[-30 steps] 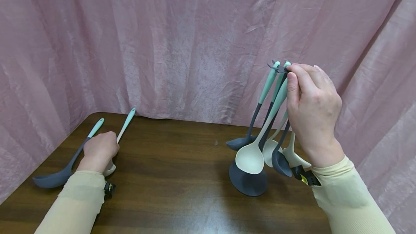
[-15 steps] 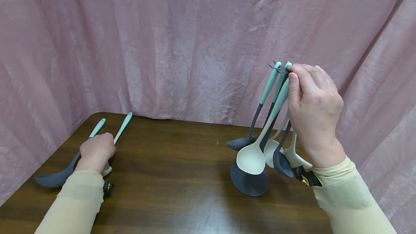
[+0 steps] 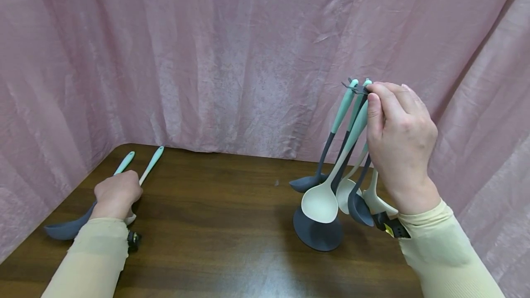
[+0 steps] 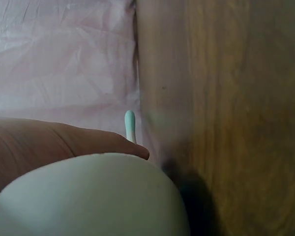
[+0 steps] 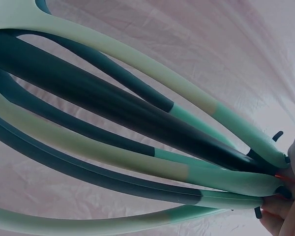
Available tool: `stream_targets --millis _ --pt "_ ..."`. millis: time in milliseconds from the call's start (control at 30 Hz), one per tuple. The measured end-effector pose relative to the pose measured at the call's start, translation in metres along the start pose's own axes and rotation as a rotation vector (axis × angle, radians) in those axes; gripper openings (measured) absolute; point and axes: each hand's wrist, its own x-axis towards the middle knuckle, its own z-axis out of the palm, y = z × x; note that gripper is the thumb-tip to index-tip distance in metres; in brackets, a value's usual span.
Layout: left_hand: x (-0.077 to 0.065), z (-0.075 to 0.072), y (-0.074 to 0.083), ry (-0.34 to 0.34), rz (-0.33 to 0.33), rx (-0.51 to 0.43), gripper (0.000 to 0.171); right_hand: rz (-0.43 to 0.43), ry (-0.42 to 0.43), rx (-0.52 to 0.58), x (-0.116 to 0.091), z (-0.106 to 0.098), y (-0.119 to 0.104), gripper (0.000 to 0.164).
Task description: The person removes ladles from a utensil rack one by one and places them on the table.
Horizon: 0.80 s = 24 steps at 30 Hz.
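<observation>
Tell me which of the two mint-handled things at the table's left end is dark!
The ladle farthest left: its bowl is dark grey, while the utensil to its right has a cream neck.

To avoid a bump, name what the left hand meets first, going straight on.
Likely the dark grey ladle's mint-green handle, though depth is unclear; past it hangs the pink velvety curtain.

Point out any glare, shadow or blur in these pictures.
Head view: pale glare on the near table, soft shadow beside the dark round base; left wrist view: dim and hazy, table blurred; right wrist view: dim, utensils crisper than the curtain behind.
</observation>
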Motion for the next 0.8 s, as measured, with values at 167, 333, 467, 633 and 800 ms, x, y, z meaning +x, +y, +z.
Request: stream_targets --millis 167,333,467,633,800 --pt "0.000 0.001 -0.006 0.023 -0.001 -0.004 0.008 0.000 -0.003 -0.007 0.000 0.000 0.000 0.035" --pt "-0.001 0.001 -0.011 0.015 -0.008 -0.015 0.013 -0.003 -0.002 -0.008 0.000 0.001 0.000 0.035" --pt "0.000 0.000 -0.014 0.016 -0.022 -0.019 0.015 -0.003 -0.004 -0.009 0.000 0.000 0.000 0.036" --pt "0.001 -0.001 -0.017 0.009 -0.042 -0.025 0.015 -0.003 -0.009 -0.011 -0.001 0.000 0.001 0.038" --pt "0.000 -0.003 -0.018 -0.005 -0.047 -0.018 0.017 -0.002 -0.015 -0.017 -0.001 -0.001 0.001 0.039"
